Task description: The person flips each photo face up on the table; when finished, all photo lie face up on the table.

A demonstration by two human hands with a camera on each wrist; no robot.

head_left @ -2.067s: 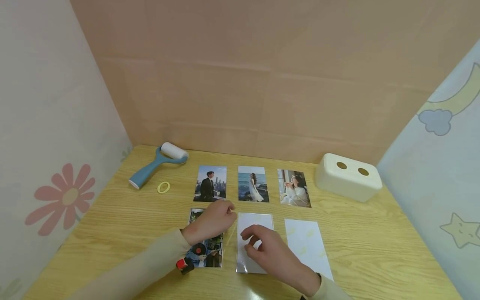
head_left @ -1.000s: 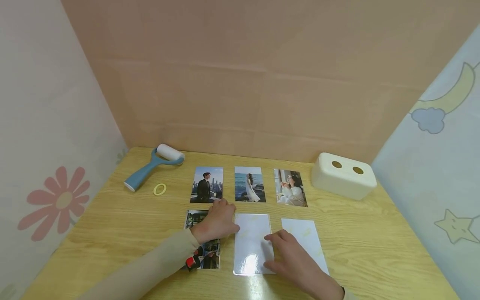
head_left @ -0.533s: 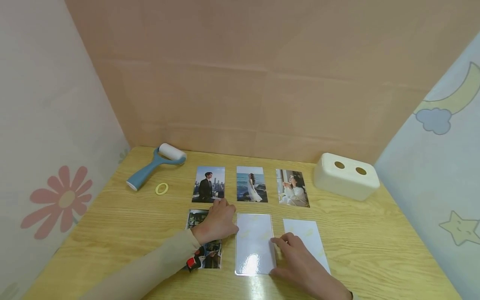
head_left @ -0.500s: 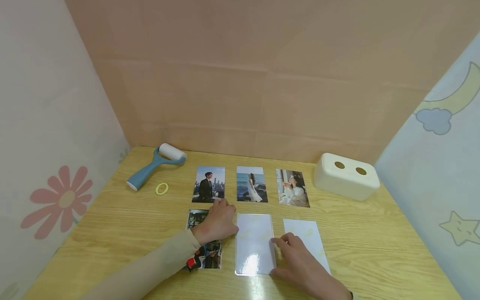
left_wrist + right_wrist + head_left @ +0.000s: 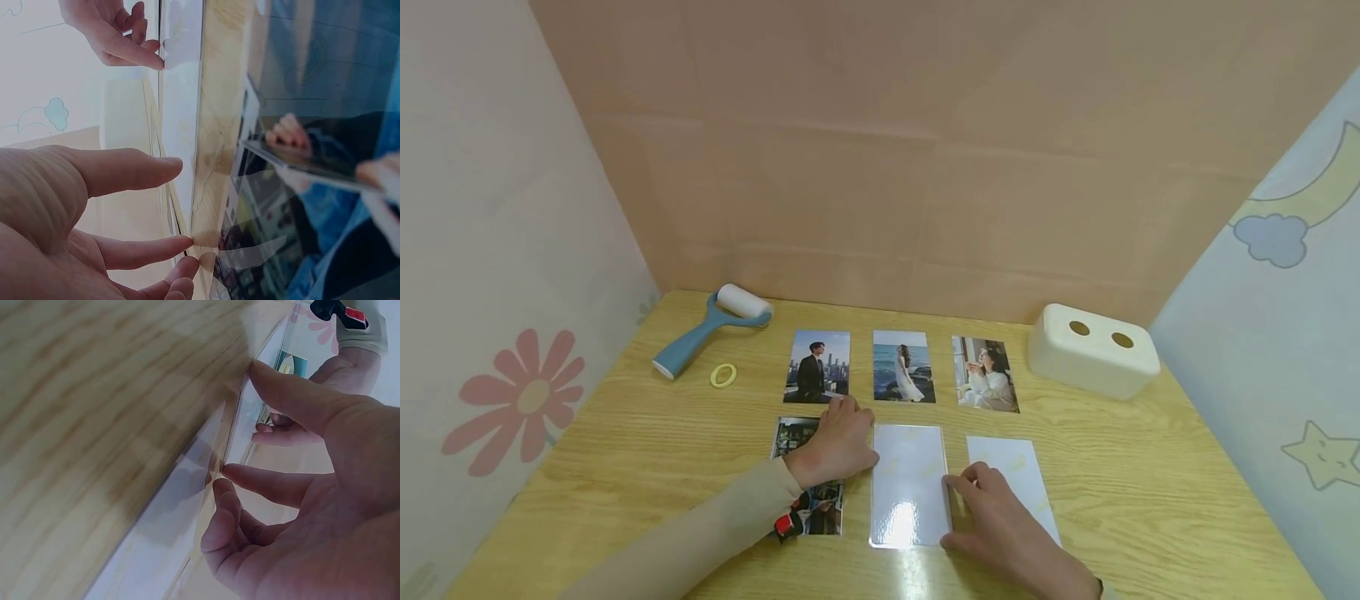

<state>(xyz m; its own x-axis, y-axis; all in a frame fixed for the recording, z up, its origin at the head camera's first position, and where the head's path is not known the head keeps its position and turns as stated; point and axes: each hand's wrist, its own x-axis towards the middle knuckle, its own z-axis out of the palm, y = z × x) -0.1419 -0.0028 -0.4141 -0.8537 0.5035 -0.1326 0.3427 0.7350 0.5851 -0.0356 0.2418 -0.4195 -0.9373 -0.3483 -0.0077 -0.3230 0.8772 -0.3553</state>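
Observation:
A glossy white card in what looks like a clear sleeve (image 5: 908, 467) lies flat at the front middle of the wooden table. My right hand (image 5: 1003, 529) rests at its right edge, thumb and index fingertip set apart along that edge. At the card's left edge is the thumb of my left hand (image 5: 835, 442); its other fingers reach forward over the top of a photo of a person with a record (image 5: 823, 512). That hand and its wrist partly cover this photo. A second white card (image 5: 1015, 467) lies to the right, its lower part behind my right hand.
Three photos stand in a row farther back: a person in a suit (image 5: 817, 367), a person by the sea (image 5: 904, 367) and a person at a window (image 5: 987, 375). A blue-handled roller (image 5: 696, 337) and yellow ring (image 5: 724, 376) lie left; a cream two-holed box (image 5: 1093, 354) is right.
Two seconds ago my right hand hovered over the middle card; it has since moved to that card's right edge. My left hand has lowered to its left side. Both stay nearly still over the last half second.

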